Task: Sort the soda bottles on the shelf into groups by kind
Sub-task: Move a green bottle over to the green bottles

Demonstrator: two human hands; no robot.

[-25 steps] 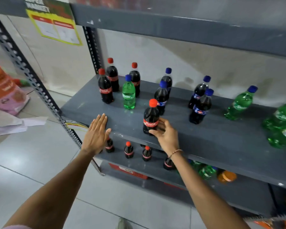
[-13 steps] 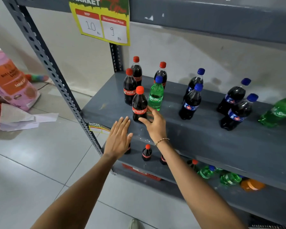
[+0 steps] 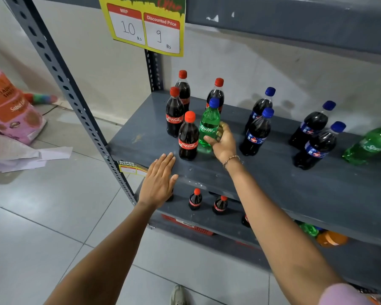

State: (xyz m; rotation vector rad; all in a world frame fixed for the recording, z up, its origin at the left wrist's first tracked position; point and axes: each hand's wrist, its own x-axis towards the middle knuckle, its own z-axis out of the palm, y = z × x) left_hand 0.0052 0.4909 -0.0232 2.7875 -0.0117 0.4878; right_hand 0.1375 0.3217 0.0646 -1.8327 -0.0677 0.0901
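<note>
Green Sprite bottle (image 3: 209, 126) stands among four red-capped cola bottles (image 3: 187, 137), right hand (image 3: 222, 143) wrapped around it. Left hand (image 3: 160, 182) rests flat, fingers spread, on the shelf (image 3: 273, 172) edge.

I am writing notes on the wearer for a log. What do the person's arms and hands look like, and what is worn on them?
Both forearms are bare. The right hand has a thin beaded bracelet at the wrist, and a pale pink sleeve shows at the upper arm, at the bottom edge. The left hand wears nothing visible: no ring, watch or glove.
</note>
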